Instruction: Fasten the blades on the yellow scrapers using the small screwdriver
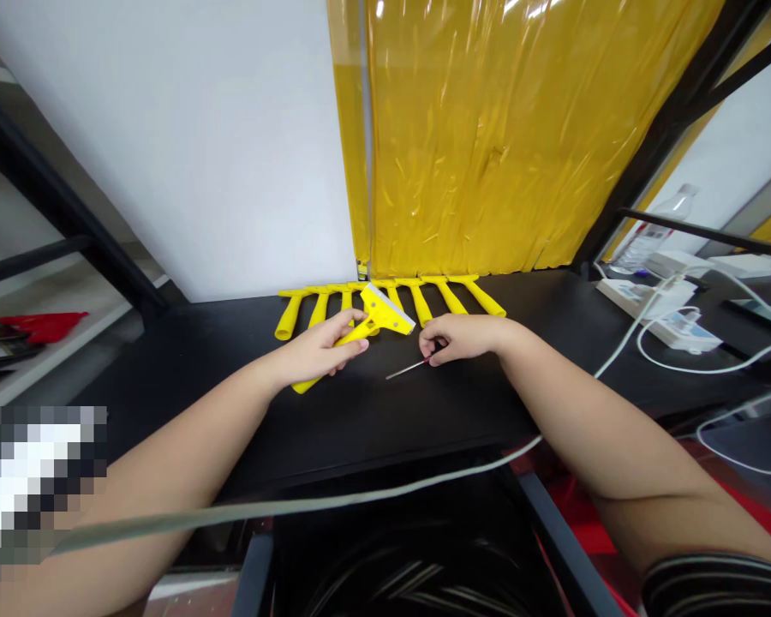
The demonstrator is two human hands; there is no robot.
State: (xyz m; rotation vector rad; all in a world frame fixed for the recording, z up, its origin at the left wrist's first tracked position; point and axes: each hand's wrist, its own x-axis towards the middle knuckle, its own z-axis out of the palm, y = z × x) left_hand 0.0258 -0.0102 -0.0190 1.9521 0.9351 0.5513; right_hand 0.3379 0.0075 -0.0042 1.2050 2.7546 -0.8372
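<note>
My left hand (325, 350) is closed round the handle of a yellow scraper (385, 312), its wide head with a pale blade edge tilted up to the right. In my right hand (453, 338) is a thin screwdriver (406, 370), its metal shaft pointing left and down; the fingers cover most of its handle. The shaft's tip is apart from the scraper, a little below its head. Behind both hands, several more yellow scrapers (451, 296) lie in a row on the black table (360, 428), handles toward me. My left hand and the held scraper partly hide some of them.
A white power strip (661, 317) with white cables lies at the right, near a clear plastic bottle (659, 227). One pale cable (385, 494) crosses in front of the table edge. Yellow plastic curtain (488, 137) and a white panel (231, 146) stand behind. Black metal posts (122, 266) flank the table.
</note>
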